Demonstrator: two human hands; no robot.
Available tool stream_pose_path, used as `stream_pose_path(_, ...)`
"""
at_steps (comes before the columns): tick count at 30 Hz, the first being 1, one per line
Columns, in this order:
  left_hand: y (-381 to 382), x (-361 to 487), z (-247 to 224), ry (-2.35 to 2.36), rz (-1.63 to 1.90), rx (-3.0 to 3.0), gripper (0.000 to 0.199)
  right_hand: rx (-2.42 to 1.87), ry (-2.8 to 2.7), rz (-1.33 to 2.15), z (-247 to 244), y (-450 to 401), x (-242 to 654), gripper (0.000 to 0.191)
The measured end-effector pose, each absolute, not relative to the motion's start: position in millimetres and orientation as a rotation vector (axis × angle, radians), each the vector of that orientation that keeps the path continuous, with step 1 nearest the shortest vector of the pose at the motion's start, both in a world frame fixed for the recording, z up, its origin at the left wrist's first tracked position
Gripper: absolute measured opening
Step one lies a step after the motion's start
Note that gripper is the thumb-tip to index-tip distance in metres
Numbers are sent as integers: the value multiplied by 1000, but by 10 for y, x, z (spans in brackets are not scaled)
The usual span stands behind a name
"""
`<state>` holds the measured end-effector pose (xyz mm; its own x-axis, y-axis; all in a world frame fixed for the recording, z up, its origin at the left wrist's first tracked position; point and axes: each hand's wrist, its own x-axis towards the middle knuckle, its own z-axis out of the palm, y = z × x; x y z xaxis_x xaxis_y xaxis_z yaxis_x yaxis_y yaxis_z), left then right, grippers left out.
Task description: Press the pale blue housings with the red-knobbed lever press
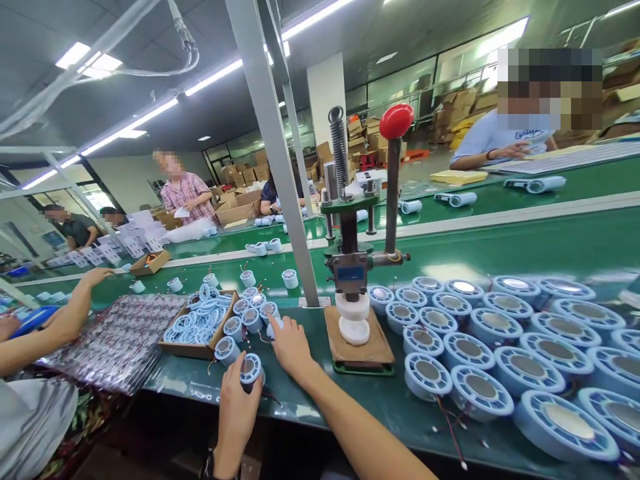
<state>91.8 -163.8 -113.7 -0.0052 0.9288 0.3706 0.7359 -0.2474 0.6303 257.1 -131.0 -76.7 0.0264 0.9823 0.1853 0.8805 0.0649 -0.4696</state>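
My left hand (pixel 239 403) is closed round a blue round motor housing (pixel 251 368) at the table's front edge, with thin wires hanging beside it. Further forward, my right hand (pixel 291 343) reaches to a small group of blue housings (pixel 251 319); its index finger and thumb are at a pale blue part (pixel 275 327), largely covered by the fingers. Left of that group, a cardboard box (pixel 193 347) holds many light blue rings (pixel 201 319). A hand press (pixel 352 267) with a red knob and white round pads stands right of my right hand.
Many blue housings (pixel 468 349) with grey discs cover the right side of the green table. A grey post (pixel 275 133) rises behind my hands. At the left, a person's arm (pixel 60 327) extends over bubble-wrapped trays (pixel 117 337). People sit across the conveyor.
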Motion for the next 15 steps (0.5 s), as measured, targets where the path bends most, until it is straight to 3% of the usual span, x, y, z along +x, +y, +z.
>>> stream_pose_path(7,-1418,1210,-1083,1569,1041,2146,47,-1896,-1766,285,-984,-1991,2886,45)
stream_pose_path(15,-884,2106,-773,1326,609,2571,52,-1485,-1575,56,-1531,-2485,3089,31)
